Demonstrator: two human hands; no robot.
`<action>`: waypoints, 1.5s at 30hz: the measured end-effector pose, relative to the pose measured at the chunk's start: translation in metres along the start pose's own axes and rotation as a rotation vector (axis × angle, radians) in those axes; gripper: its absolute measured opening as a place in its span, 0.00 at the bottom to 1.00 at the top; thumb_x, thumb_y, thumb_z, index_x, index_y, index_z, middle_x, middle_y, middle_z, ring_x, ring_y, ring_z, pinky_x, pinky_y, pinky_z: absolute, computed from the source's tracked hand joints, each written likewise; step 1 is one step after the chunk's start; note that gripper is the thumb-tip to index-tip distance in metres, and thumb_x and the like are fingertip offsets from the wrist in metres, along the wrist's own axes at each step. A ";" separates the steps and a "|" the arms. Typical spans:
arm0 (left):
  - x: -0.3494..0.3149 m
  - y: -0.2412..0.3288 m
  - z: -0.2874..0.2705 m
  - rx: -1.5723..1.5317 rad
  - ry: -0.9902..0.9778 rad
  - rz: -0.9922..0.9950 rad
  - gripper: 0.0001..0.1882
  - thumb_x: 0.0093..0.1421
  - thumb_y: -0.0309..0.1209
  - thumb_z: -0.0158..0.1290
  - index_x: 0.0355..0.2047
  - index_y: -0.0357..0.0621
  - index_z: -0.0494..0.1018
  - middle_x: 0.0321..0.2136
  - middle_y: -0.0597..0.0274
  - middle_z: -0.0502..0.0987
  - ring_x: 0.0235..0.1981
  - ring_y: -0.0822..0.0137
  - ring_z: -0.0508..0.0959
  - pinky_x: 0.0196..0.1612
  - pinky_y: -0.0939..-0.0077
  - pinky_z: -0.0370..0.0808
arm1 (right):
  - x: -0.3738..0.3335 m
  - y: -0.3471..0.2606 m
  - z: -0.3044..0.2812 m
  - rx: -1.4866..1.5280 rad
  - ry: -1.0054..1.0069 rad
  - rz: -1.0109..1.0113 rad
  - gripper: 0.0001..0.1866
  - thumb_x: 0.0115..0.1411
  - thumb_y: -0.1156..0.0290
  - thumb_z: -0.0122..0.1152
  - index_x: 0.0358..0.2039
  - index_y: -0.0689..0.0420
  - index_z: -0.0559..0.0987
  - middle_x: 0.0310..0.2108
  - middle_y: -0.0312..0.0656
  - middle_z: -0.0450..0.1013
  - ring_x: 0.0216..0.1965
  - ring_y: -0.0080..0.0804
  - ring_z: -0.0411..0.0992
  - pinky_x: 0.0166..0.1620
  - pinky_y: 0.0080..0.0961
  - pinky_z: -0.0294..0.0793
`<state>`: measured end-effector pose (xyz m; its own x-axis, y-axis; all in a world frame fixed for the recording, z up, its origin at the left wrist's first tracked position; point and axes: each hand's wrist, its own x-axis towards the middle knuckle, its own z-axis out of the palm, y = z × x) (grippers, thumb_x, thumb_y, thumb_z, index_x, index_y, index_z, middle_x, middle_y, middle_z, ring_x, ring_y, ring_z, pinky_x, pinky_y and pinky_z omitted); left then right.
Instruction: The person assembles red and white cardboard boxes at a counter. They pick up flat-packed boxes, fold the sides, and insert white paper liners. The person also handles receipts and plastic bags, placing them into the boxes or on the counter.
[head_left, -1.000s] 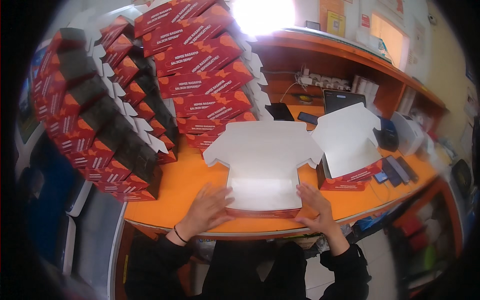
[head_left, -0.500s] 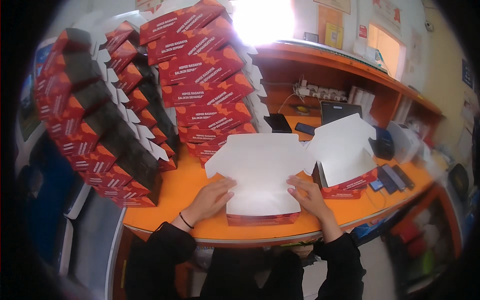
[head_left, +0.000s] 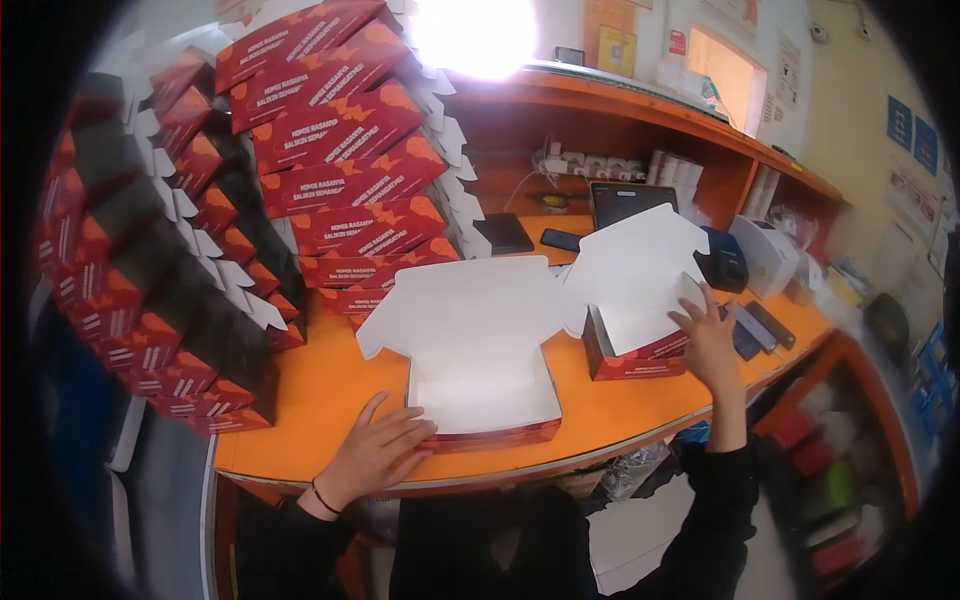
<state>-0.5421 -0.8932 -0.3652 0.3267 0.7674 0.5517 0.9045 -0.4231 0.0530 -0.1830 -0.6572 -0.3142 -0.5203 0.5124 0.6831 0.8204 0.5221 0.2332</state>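
Note:
In front of me on the orange counter (head_left: 320,410) lies a red cardboard box (head_left: 490,437) with a white inside, its broad lid with side flaps raised toward the back. My left hand (head_left: 378,450) is at that box's left front corner, fingers stretched and slightly apart. A second red box (head_left: 635,366) with its white lid up stands to the right, set farther back. At its right edge is my right hand (head_left: 708,338), fingers spread along the lid and side wall. Whether those fingertips press on the cardboard is hard to tell.
Tall leaning stacks of red boxes (head_left: 335,135) rise at the left and centre back. Behind the second box are a dark laptop (head_left: 633,203), a phone (head_left: 561,239) and a power strip (head_left: 590,167). More phones (head_left: 768,325) and a white device (head_left: 765,258) lie at right.
My right hand has left the front box's right side and reached over to the second box. My left hand has slid down toward the front box's near corner. The view has turned right.

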 end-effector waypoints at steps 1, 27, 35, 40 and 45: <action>-0.001 0.002 -0.002 0.002 0.004 -0.002 0.14 0.48 0.32 0.55 0.37 0.46 0.70 0.35 0.64 0.72 0.43 0.66 0.70 0.53 0.56 0.55 | 0.002 0.011 0.000 0.019 -0.103 0.015 0.17 0.39 0.83 0.49 0.30 0.53 0.75 0.34 0.41 0.69 0.47 0.41 0.62 0.56 0.53 0.40; -0.017 0.004 0.028 -0.332 0.243 -0.135 0.19 0.50 0.33 0.50 0.41 0.38 0.61 0.41 0.48 0.65 0.46 0.50 0.64 0.54 0.61 0.54 | -0.026 -0.152 -0.062 1.071 0.073 0.021 0.13 0.46 0.84 0.54 0.35 0.61 0.75 0.23 0.41 0.65 0.26 0.31 0.64 0.29 0.21 0.62; -0.017 0.008 0.025 -0.395 0.375 -0.167 0.24 0.50 0.32 0.51 0.45 0.37 0.59 0.39 0.50 0.62 0.43 0.53 0.64 0.47 0.68 0.60 | -0.009 -0.155 -0.079 0.858 -0.157 -0.098 0.16 0.48 0.81 0.53 0.40 0.55 0.74 0.20 0.40 0.61 0.25 0.33 0.60 0.30 0.26 0.58; -0.016 0.000 0.028 -0.399 0.335 -0.170 0.24 0.50 0.35 0.51 0.44 0.35 0.59 0.39 0.48 0.62 0.42 0.52 0.64 0.46 0.69 0.61 | -0.005 -0.157 -0.083 0.772 -0.210 -0.147 0.17 0.48 0.79 0.54 0.41 0.56 0.73 0.24 0.41 0.61 0.29 0.34 0.60 0.32 0.27 0.59; -0.016 0.003 0.026 -0.372 0.359 -0.263 0.24 0.49 0.39 0.53 0.40 0.33 0.63 0.39 0.46 0.66 0.40 0.51 0.67 0.43 0.67 0.65 | -0.011 -0.144 -0.061 1.063 -0.010 0.007 0.31 0.47 0.70 0.60 0.52 0.58 0.61 0.35 0.44 0.64 0.44 0.36 0.60 0.45 0.27 0.62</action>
<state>-0.5373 -0.8944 -0.3959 -0.0678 0.6858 0.7247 0.7640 -0.4314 0.4797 -0.2805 -0.7798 -0.3132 -0.5224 0.5208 0.6752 0.1972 0.8441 -0.4986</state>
